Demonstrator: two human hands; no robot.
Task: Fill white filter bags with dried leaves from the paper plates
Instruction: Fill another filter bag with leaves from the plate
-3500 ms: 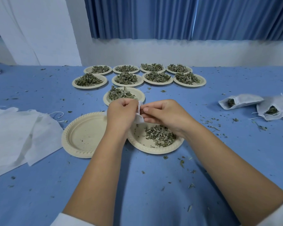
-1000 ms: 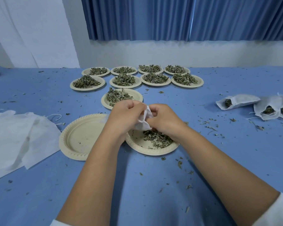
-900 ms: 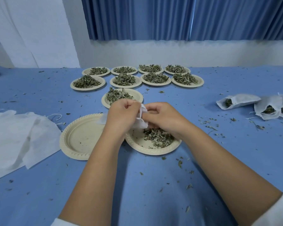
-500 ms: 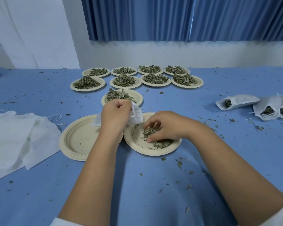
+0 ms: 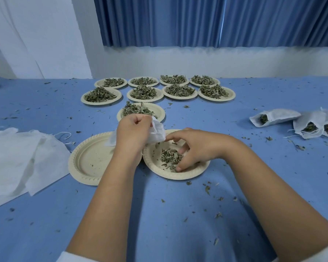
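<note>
My left hand (image 5: 133,132) grips a white filter bag (image 5: 157,131) just above the left rim of the near paper plate (image 5: 195,172). A small heap of dried leaves (image 5: 169,158) lies on that plate. My right hand (image 5: 194,146) reaches down into the heap, its fingers curled around some leaves, thumb and fingertips touching the plate. An empty paper plate (image 5: 87,159) sits to the left, partly under my left forearm. Another plate of leaves (image 5: 140,111) stands just behind my left hand.
Several plates heaped with leaves (image 5: 143,92) stand in two rows at the back. A pile of flat white bags (image 5: 17,159) lies at the left. Filled bags (image 5: 273,118) lie at the right. Leaf crumbs are scattered over the blue table (image 5: 169,214).
Both hands held the bag's mouth together a second ago. My right hand has let go of the bag and dropped onto the leaves on the near plate. My left hand keeps the bag.
</note>
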